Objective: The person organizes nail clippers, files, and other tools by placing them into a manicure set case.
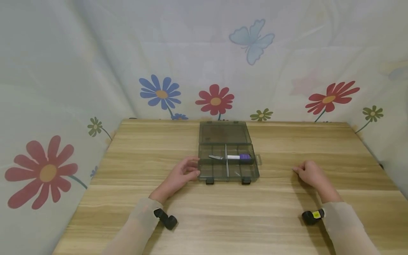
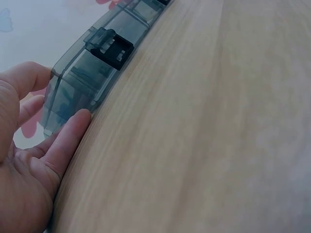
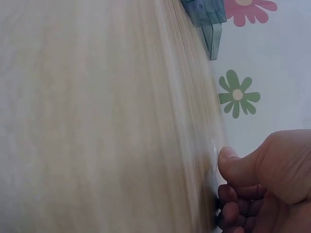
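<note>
A smoky translucent compartment box (image 1: 212,173) stands with its lid (image 1: 224,133) folded back. My left hand (image 1: 180,174) touches the box's left wall with thumb and fingertips, spread rather than wrapped round it. In one left compartment lies a small silver tool (image 1: 215,157), perhaps a nail clipper. A white and purple tube (image 1: 244,156) lies across the right side, past a pale upright divider (image 1: 226,163). Right of the box, my right hand (image 1: 311,173) is low at the table, fingers curled, pinching a small clear piece (image 3: 214,154) whose kind cannot be made out.
The box has black front latches (image 1: 245,181) and a loop handle (image 1: 259,159) on its right side. It stands on a wood-grain table (image 1: 223,219). A flowered cloth (image 1: 280,78) hangs behind the table. Each wrist wears a black camera (image 1: 170,222).
</note>
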`<state>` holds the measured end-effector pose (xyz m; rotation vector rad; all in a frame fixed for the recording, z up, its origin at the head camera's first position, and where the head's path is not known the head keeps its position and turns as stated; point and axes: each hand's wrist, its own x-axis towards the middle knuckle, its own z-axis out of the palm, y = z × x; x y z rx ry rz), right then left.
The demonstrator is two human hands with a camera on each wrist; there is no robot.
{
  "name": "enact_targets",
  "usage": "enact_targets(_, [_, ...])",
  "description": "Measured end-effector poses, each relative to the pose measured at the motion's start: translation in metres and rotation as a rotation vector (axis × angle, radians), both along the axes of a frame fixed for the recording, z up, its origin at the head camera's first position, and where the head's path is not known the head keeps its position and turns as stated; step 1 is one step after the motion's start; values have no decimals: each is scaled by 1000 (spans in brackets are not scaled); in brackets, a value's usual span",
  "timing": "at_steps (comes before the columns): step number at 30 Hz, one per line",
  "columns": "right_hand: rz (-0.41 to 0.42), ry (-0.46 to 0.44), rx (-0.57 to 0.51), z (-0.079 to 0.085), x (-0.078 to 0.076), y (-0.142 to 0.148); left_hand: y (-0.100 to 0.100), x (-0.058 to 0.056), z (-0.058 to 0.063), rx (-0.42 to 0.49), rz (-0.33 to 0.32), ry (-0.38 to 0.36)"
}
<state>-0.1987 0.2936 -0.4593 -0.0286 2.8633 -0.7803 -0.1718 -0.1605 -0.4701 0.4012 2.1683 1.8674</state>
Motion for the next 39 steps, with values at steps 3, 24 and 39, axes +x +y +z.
enact_targets(3, [-1, 25, -1, -2, 0, 2, -1, -1, 0, 1, -18, -11])
enact_targets(24, [261, 199, -71, -5, -4, 4, -4, -13, -25, -18, 19, 1])
enact_targets(39, [185, 164, -99, -3, -2, 6, -3, -9, -13, -21, -8, -21])
